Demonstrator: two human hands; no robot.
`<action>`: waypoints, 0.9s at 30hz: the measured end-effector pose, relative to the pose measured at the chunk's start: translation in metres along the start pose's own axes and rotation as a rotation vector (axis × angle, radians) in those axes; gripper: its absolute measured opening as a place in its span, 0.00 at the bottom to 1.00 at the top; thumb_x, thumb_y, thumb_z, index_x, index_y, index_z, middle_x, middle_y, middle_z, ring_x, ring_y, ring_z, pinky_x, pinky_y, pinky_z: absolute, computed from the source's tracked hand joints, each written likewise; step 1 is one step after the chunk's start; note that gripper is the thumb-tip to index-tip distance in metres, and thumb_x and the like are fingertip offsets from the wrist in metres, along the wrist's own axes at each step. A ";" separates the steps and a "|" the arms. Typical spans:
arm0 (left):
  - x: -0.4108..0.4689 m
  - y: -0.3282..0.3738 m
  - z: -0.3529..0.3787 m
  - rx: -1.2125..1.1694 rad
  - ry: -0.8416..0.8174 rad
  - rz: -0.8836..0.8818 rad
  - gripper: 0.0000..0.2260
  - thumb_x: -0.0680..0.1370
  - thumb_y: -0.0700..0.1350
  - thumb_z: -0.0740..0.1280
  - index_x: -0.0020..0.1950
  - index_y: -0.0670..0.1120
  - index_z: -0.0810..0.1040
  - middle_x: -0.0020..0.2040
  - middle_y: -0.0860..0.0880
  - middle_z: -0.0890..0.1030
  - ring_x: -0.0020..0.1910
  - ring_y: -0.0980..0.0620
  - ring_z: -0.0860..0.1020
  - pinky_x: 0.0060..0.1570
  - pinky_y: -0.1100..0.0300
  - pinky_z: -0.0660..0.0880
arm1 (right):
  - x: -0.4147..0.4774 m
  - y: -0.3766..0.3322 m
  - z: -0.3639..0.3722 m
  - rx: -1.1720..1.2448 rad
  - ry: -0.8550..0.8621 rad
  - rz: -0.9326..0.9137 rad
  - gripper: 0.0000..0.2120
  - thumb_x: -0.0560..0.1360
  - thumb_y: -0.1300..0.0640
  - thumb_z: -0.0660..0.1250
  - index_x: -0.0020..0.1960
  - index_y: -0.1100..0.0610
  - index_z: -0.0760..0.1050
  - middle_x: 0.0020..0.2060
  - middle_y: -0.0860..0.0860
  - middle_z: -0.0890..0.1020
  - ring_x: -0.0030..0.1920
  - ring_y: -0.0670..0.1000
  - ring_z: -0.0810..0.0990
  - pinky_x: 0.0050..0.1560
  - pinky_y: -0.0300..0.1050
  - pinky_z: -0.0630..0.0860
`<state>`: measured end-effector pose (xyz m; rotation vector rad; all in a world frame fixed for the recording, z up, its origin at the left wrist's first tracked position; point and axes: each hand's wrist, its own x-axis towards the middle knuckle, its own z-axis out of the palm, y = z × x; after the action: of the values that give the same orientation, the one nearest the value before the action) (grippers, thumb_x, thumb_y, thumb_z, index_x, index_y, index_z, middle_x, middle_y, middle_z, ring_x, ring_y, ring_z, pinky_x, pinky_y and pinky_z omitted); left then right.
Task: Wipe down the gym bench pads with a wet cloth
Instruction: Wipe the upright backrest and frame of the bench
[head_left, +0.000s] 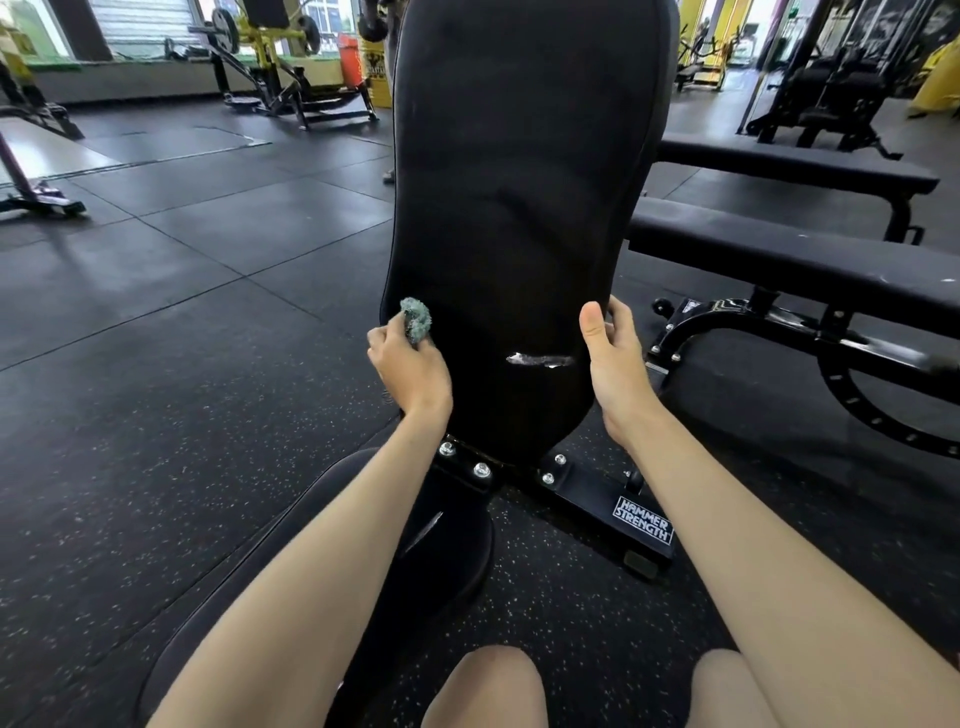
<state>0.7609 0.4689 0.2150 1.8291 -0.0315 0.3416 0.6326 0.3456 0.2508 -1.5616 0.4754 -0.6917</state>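
Early to mid task, by my read. Back pad stands upright; faint smears mid-height suggest some wiping done, coverage unclear. Worn tear low on pad. Two benches right of pad show no sign of wiping. Cloth, bunched, sits against pad's lower left edge, pinched in the left hand, wrist straight, forearm reaching up. Right hand clasps pad's lower right edge, thumb in front, fingers wrapped behind, bracing it.
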 end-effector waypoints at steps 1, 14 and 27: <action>-0.010 0.003 0.001 -0.022 -0.016 0.010 0.14 0.78 0.33 0.61 0.61 0.41 0.76 0.55 0.48 0.70 0.57 0.47 0.71 0.54 0.62 0.69 | 0.000 0.000 0.000 0.002 0.001 0.003 0.23 0.80 0.45 0.57 0.72 0.50 0.62 0.60 0.45 0.72 0.62 0.44 0.70 0.59 0.39 0.64; -0.125 0.027 0.015 -0.150 -0.164 0.244 0.17 0.75 0.32 0.65 0.64 0.41 0.75 0.51 0.50 0.70 0.52 0.50 0.73 0.54 0.63 0.73 | -0.002 -0.005 -0.005 -0.012 -0.020 0.027 0.21 0.80 0.45 0.60 0.70 0.50 0.64 0.54 0.45 0.74 0.58 0.44 0.73 0.57 0.39 0.69; -0.117 0.035 0.014 -0.118 -0.108 0.382 0.17 0.72 0.28 0.64 0.57 0.41 0.78 0.51 0.47 0.71 0.48 0.54 0.72 0.47 0.77 0.67 | 0.001 -0.007 -0.017 -0.016 -0.095 0.049 0.24 0.81 0.46 0.58 0.74 0.52 0.62 0.54 0.40 0.72 0.54 0.37 0.71 0.53 0.32 0.67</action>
<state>0.6447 0.4274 0.2157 1.7178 -0.4715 0.4961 0.6208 0.3330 0.2579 -1.5854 0.4476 -0.5747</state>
